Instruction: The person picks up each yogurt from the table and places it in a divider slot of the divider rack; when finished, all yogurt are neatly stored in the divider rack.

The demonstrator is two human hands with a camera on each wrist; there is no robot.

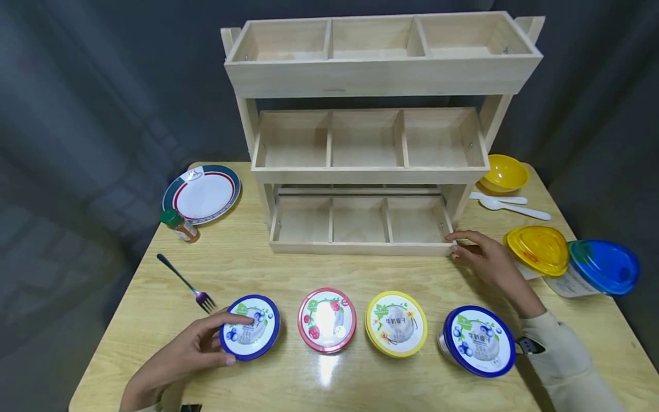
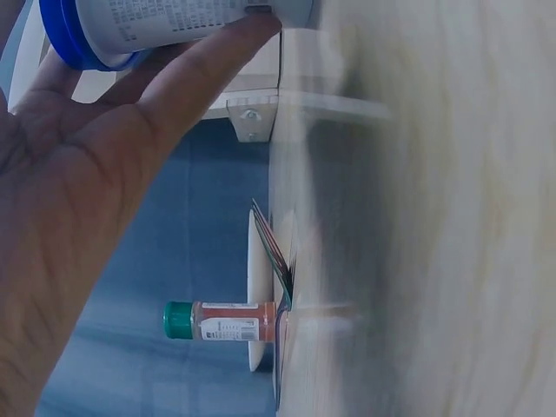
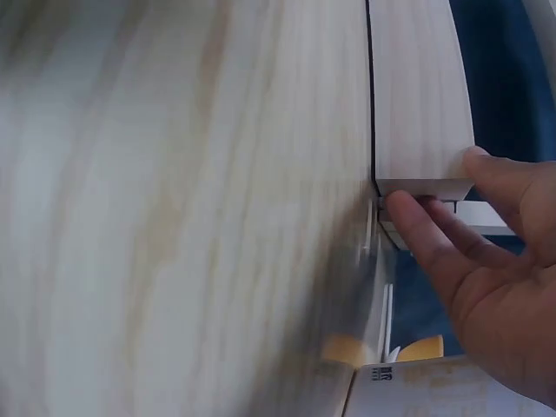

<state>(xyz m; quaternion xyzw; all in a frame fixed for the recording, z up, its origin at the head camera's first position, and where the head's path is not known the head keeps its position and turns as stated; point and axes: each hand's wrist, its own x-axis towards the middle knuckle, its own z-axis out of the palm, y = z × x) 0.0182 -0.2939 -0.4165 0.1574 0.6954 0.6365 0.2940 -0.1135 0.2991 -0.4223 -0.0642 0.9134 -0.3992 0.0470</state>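
Note:
My left hand [image 1: 187,349] holds a round tub [image 1: 250,328] with a blue lid showing blueberries, at the front left of the table. One finger lies over its lid and the thumb rests at its near edge; the tub's white side [image 2: 165,22] shows in the left wrist view. My right hand [image 1: 481,260] grips the right end of the bottom tray of a three-tier wooden rack [image 1: 360,249], fingertips at its front corner. To the right of the held tub stand a red-lidded tub [image 1: 326,320], a yellow-lidded tub [image 1: 396,324] and another blue-lidded tub [image 1: 479,341].
At left lie a plate [image 1: 203,194], a green-capped spice jar [image 1: 180,225] and a fork [image 1: 187,284]. Along the right side are a yellow bowl [image 1: 504,173], white plastic cutlery [image 1: 515,207], a yellow-lidded container [image 1: 538,250] and a blue-lidded container [image 1: 602,267]. Each rack tier has three compartments.

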